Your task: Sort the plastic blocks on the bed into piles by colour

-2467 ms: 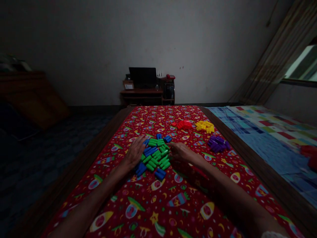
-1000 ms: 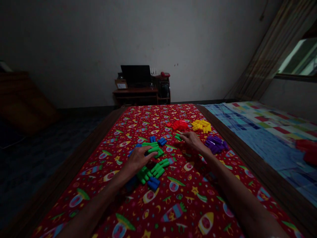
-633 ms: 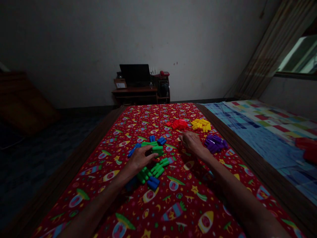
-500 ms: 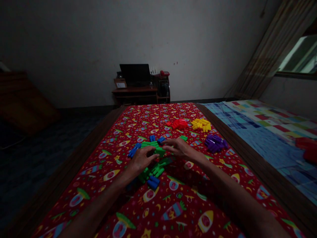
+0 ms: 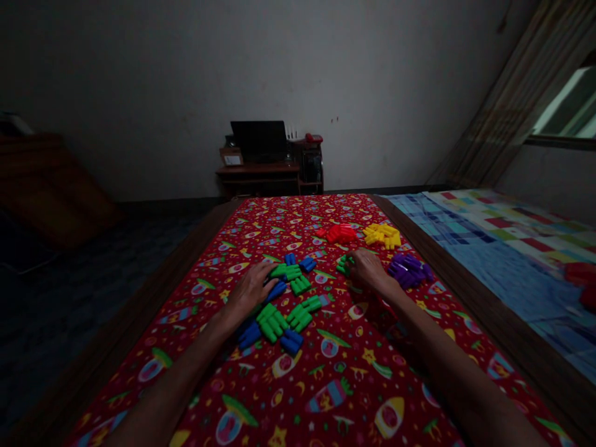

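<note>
Green and blue plastic building blocks lie mixed in a loose cluster on the red patterned cloth. My left hand (image 5: pixel 251 290) rests at the cluster's left side, thumb and fingers apart, its tips touching the green blocks (image 5: pixel 287 271) and close to a blue block (image 5: pixel 275 291). Farther right, my right hand (image 5: pixel 369 269) has its fingers curled down on a green block (image 5: pixel 343 265), partly hidden by the fingertips. Nearer to me are more green blocks (image 5: pixel 272 323) and a blue block (image 5: pixel 292 341). Part of the cluster is hidden behind my left hand.
A red pile (image 5: pixel 341 233), a yellow pile (image 5: pixel 382 235) and a purple pile (image 5: pixel 410 270) of blocks lie on the cloth (image 5: pixel 326 372), at the far side and right. A bed (image 5: pixel 465 248) stands to the right. Against the wall is a desk (image 5: pixel 261 167) with a monitor.
My right hand has moved right, from the mixed cluster to the green block beside the purple pile. My left hand has shifted slightly left, uncovering more green and blue blocks.
</note>
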`<action>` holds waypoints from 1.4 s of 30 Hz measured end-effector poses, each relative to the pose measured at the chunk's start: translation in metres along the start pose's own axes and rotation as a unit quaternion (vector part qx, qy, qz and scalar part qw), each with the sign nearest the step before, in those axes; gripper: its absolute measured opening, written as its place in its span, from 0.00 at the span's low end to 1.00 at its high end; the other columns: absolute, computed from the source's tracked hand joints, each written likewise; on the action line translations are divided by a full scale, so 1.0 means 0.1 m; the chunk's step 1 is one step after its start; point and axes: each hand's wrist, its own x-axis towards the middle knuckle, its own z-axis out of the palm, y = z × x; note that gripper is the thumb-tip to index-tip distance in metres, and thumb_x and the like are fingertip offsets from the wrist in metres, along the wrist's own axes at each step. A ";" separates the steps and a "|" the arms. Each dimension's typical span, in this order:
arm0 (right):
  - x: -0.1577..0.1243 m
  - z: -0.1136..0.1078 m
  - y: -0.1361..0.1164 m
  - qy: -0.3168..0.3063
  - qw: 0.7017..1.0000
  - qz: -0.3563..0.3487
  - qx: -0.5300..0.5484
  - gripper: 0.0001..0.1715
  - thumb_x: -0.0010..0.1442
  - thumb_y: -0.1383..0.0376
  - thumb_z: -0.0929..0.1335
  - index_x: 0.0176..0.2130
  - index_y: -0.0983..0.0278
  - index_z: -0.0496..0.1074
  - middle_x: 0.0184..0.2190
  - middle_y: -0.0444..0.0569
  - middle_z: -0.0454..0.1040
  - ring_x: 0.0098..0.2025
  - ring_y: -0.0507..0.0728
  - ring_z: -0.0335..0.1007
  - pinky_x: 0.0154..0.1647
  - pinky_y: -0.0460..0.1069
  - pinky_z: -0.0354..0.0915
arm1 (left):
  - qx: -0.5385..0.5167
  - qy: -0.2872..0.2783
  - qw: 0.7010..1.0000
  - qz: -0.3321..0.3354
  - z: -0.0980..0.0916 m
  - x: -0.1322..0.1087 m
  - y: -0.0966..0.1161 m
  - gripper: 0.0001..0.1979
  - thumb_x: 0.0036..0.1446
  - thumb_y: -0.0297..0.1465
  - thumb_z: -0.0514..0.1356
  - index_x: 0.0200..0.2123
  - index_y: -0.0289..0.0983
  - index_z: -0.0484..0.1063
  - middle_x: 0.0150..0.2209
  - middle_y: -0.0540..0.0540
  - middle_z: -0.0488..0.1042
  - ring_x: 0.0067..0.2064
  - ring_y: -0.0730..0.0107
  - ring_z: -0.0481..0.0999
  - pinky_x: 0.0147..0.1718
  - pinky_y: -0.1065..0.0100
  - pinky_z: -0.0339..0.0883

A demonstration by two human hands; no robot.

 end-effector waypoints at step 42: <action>0.06 -0.24 0.39 -0.099 0.985 0.026 0.137 0.19 0.52 0.73 0.68 0.45 0.70 0.73 0.38 0.54 0.78 0.36 0.55 0.72 0.32 0.44 0.62 | -0.035 -0.219 0.973 -0.059 -0.49 -0.12 -0.08 0.19 0.48 0.38 0.62 0.46 0.43 0.74 0.46 0.45 0.79 0.48 0.56 0.77 0.46 0.63 0.69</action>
